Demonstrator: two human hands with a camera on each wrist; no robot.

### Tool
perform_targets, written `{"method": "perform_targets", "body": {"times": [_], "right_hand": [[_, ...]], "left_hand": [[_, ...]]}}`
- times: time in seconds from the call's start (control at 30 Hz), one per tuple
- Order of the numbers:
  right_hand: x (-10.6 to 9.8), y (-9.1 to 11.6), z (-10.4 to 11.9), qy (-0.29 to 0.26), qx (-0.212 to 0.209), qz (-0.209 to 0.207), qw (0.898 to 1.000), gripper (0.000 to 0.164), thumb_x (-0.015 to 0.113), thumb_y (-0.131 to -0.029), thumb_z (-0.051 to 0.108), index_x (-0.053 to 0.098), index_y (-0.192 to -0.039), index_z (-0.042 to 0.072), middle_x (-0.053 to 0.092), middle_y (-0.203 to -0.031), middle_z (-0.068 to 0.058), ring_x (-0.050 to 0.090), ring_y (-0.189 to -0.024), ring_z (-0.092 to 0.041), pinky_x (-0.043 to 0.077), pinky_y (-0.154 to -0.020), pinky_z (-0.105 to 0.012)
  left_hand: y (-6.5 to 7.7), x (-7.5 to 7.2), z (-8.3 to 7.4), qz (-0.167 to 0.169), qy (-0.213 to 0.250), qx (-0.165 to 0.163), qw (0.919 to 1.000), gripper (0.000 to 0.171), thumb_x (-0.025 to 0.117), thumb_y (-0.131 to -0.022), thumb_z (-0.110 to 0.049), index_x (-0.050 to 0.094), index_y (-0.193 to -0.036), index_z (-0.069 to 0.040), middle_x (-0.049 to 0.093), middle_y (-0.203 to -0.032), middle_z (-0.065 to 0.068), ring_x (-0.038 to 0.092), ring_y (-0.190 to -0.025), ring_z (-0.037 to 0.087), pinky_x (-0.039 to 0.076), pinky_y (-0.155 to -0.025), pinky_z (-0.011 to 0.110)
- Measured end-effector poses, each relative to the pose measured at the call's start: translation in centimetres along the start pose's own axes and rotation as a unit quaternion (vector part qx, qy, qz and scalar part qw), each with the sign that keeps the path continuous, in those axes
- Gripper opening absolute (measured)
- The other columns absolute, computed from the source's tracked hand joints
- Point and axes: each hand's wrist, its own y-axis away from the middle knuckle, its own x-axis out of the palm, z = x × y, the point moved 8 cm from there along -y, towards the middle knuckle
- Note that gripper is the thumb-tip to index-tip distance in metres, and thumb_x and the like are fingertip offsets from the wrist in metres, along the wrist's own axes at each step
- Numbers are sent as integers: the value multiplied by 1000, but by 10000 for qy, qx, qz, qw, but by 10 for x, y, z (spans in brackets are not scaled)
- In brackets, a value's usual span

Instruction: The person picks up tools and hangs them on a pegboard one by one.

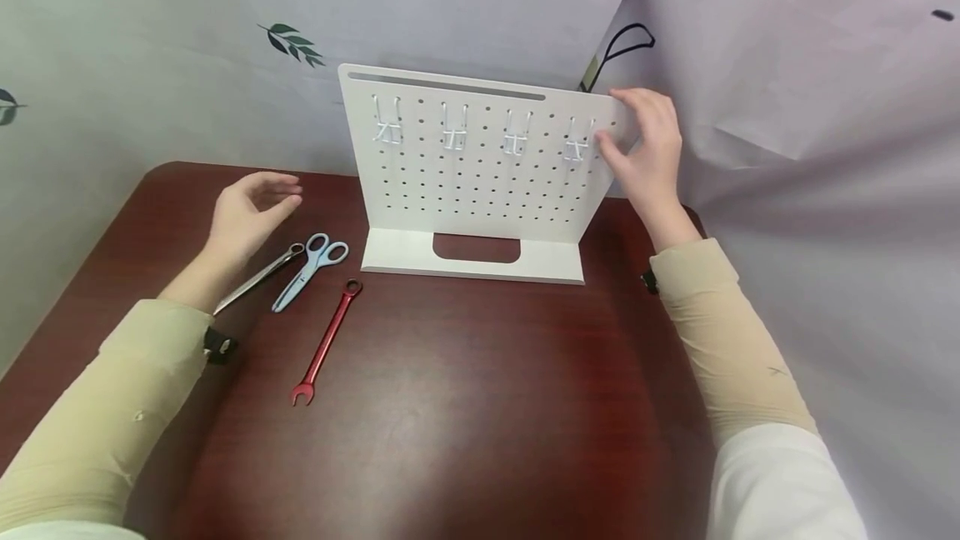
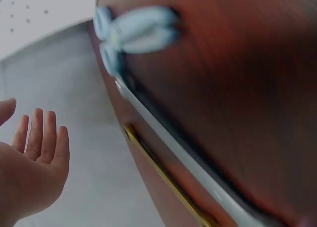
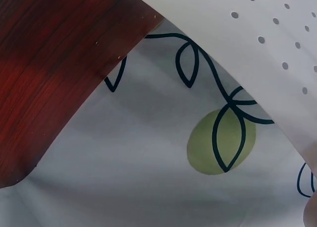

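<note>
A white pegboard (image 1: pixel 480 182) stands upright on its base at the back of the table, with several white wire hooks (image 1: pixel 453 138) on its front. My right hand (image 1: pixel 651 144) grips the board's upper right corner, thumb on the front face; the right wrist view shows little of this hand. My left hand (image 1: pixel 251 211) is in the air left of the board, holding nothing, its fingers loosely bent. Nearest to it lie a silver wrench (image 1: pixel 258 277), partly hidden by the forearm in the head view, and light blue scissors (image 1: pixel 311 269). A red wrench (image 1: pixel 327 346) lies right of the scissors.
In the left wrist view a gold-coloured tool (image 2: pixel 166 175) lies along the edge of the dark red table (image 1: pixel 450 398), beside the silver wrench. White cloth (image 1: pixel 187 48) with a leaf print hangs behind the table. A black looped strap (image 1: pixel 630 38) shows behind the board.
</note>
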Motion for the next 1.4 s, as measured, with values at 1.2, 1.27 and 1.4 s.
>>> {"method": "perform_targets", "body": {"times": [1.2,1.27,1.4], "right_hand": [[-1,0,3,233,-93,182,9995,42,79,-89,2,70,-130,-2,70,-129,-23,57,-127,-40,42,-117,-42],[-1,-1,3,241,-105,196,9995,42,79,-89,2,70,-130,-2,70,-130,-23,58,-127,-41,42,-117,-43],[-1,0,3,249,-106,202,9994,42,80,-89,2,70,-130,-1,70,-130,-22,58,-127,-40,43,-117,-42]], "left_hand": [[14,-39,92,1106,-1912,-689,9729,34,77,-97,-10,69,-123,10,72,-109,29,49,-71,-18,42,-62,8],[14,-39,91,1077,-1953,-701,9723,32,77,-97,-9,70,-121,11,73,-106,28,49,-69,-18,42,-61,8],[13,-39,90,1074,-2060,-772,9696,30,77,-97,-9,72,-117,12,76,-102,27,50,-66,-18,44,-58,11]]}}
